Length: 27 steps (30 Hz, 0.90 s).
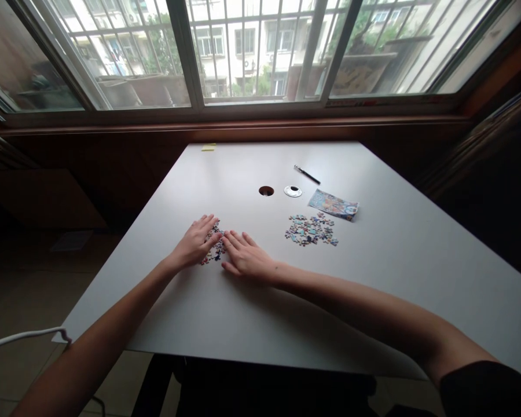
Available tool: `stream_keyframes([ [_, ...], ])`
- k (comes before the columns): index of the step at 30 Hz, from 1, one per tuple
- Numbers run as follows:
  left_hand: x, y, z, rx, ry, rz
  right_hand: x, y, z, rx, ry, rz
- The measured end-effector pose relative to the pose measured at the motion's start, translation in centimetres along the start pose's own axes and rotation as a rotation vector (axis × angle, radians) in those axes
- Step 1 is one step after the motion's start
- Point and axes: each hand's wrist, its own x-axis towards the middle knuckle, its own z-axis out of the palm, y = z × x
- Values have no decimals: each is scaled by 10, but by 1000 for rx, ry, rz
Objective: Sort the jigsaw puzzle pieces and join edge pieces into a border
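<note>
My left hand [194, 242] lies flat along the left side of a small pile of jigsaw puzzle pieces [217, 250], covering part of it. On the pile's right side rests my right hand [246, 256], palm down with its fingers stretched out and their tips at the pieces. Neither hand grips anything. Farther right, a second spread of jigsaw pieces [311, 230] lies loose on the white table [260, 324]. Just behind that spread is a colourful printed picture sheet [334, 204].
A black pen [307, 175] lies toward the back, near a round metal cover [293, 191] and an open round hole [266, 190] in the tabletop. Yellow sticky notes [209, 147] sit at the far left edge. A barred window [252, 52] stands beyond the table.
</note>
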Motion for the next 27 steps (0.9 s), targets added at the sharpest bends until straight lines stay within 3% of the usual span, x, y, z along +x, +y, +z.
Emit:
stream_keyframes([
  [3,-2,17,11,115,14,-107,-3,9,-10,176,17,-1],
  [5,0,31,18,168,24,-119,-14,19,-21,282,100,26],
  [9,6,42,26,231,-29,-106,-57,50,-51,209,323,109],
  [13,9,22,24,297,-71,-100,-114,96,-77,-66,427,198],
  [17,10,-4,15,362,-79,-119,-165,140,-85,-160,368,333],
  [19,11,-5,10,358,-73,-136,-181,154,-82,-131,326,364],
  [22,19,21,10,317,-44,-98,-186,166,-77,-114,275,377],
  [27,57,111,48,198,-103,260,-165,166,-68,-172,219,437],
])
